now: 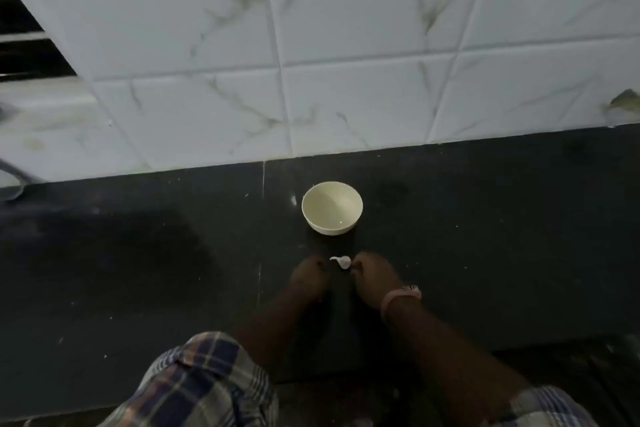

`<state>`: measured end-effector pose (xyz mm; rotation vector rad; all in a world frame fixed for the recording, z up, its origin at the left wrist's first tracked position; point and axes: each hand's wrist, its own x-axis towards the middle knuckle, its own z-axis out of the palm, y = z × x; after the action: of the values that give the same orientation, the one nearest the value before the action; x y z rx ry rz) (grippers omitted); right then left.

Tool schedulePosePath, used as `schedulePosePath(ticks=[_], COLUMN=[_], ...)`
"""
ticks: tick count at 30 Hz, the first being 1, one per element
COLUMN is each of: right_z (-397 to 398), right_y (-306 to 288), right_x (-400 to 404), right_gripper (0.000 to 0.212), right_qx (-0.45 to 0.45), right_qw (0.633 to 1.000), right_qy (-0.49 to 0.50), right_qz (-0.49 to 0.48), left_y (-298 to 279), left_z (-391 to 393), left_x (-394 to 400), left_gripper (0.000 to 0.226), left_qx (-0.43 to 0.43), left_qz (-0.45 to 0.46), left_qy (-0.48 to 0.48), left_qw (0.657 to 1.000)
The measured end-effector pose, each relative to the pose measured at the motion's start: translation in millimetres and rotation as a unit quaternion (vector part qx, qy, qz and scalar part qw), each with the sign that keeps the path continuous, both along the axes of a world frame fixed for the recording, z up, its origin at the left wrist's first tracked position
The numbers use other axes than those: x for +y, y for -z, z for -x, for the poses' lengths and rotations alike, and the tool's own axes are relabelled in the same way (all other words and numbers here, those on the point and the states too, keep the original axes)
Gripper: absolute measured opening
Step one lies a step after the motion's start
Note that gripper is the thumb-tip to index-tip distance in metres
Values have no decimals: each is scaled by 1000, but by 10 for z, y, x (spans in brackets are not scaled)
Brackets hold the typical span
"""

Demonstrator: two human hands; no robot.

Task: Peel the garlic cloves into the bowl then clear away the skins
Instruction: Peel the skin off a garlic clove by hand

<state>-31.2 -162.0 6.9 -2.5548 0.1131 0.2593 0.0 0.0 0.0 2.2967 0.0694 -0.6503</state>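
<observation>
Centre of frame: a garlic clove (344,261) pinched at its right end by the right hand (372,276), the curled left hand (306,278) just beside it, contact unclear, above the dark tabletop (138,270) just below an empty bowl (331,207).

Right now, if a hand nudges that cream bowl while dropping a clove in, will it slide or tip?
The bowl looks small and empty, so it is probably light and would slide on the glossy dark counter rather than hold. Its base seems narrower than its rim, so a push high on the rim might rock it.
</observation>
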Motion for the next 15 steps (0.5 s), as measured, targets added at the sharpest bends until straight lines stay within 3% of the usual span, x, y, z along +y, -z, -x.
schedulePosePath(ticks=[6, 10, 15], right_z=[-278, -223, -180], right_y=[118, 288, 383], right_x=[-48, -33, -35], right_gripper=[15, 10, 8], right_qx=[-4, -15, 10], right_qw=[996, 984, 970], right_qy=[7, 32, 79], right_qz=[-92, -176, -228], left_y=[38, 77, 187], left_z=[-47, 44, 86], left_x=[-253, -340, -300], left_gripper=[44, 19, 30], left_qx=[58, 49, 76], left_qz=[150, 183, 234], left_qy=[-118, -158, -250], left_qw=[980, 969, 936])
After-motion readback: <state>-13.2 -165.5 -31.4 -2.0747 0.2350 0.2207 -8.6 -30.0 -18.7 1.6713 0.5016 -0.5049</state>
